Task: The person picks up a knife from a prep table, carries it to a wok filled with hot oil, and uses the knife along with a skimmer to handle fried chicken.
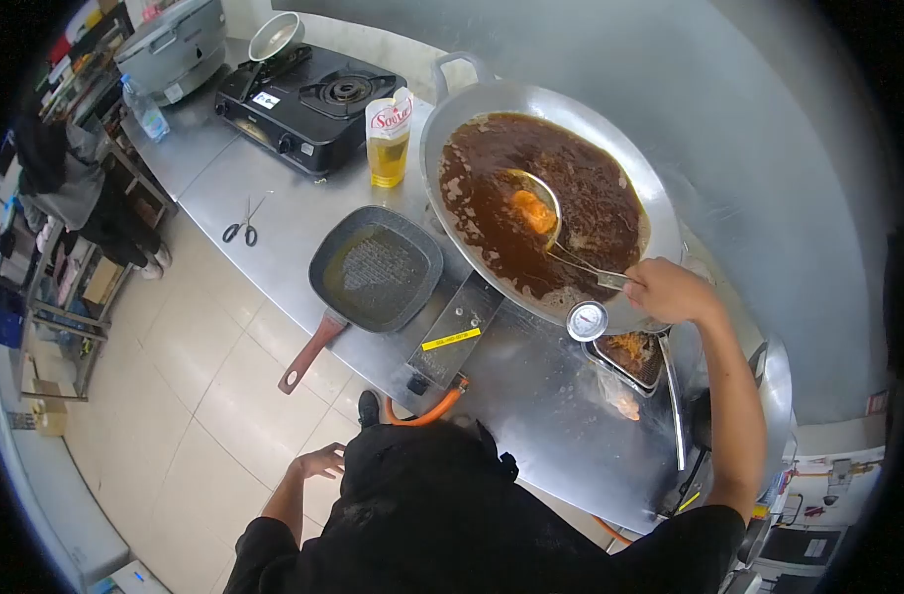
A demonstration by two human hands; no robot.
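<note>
My right hand is closed round the handle of a skimmer, reaching over the wok's near right side. The round skimmer head dips into dark brown, foamy oil and carries an orange fried piece. The oil fills a large metal wok. A dial thermometer sits at the wok's near rim, close below my right hand. My left hand hangs beside my body, past the counter's edge, fingers spread and holding nothing.
A square grill pan, scissors, a yellow oil pouch and a gas stove stand on the steel counter left of the wok. A frying basket holding crumbs lies at right. Another person stands by shelves.
</note>
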